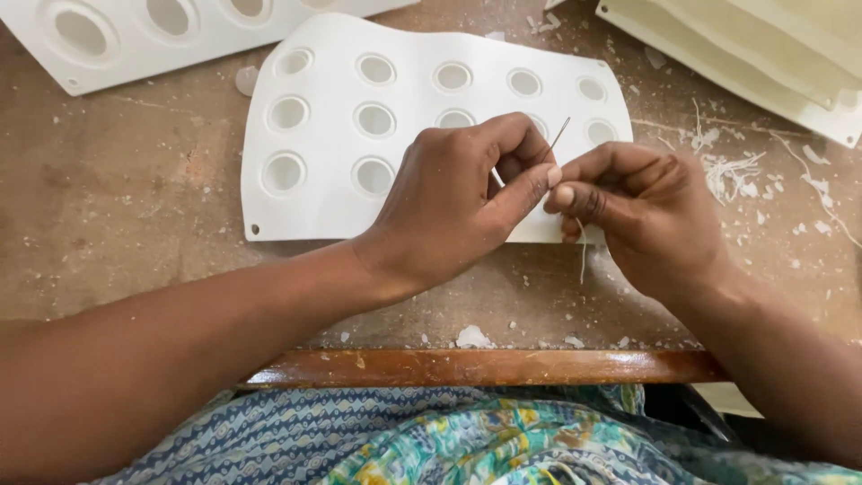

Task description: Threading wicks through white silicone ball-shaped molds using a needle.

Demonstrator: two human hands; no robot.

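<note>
White mould [323, 193] with round cavities lies flat on the worn brown surface [126, 224]; a second mould [117, 54] sits up-left of it. Over the mould's near right edge, left hand [449, 202] and right hand [642, 211] meet, fingers pinched together on a thin needle [558, 136] and pale thread [583, 256]. Cream trays [754, 54] up-right, wax flakes [732, 171] below them.

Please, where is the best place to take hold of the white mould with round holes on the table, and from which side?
Probably the bare left edge of the white mould, coming from the left. That flat border has no holes and lies free, while the left hand and right hand, pinching a needle and thread, cover its right side.
</note>
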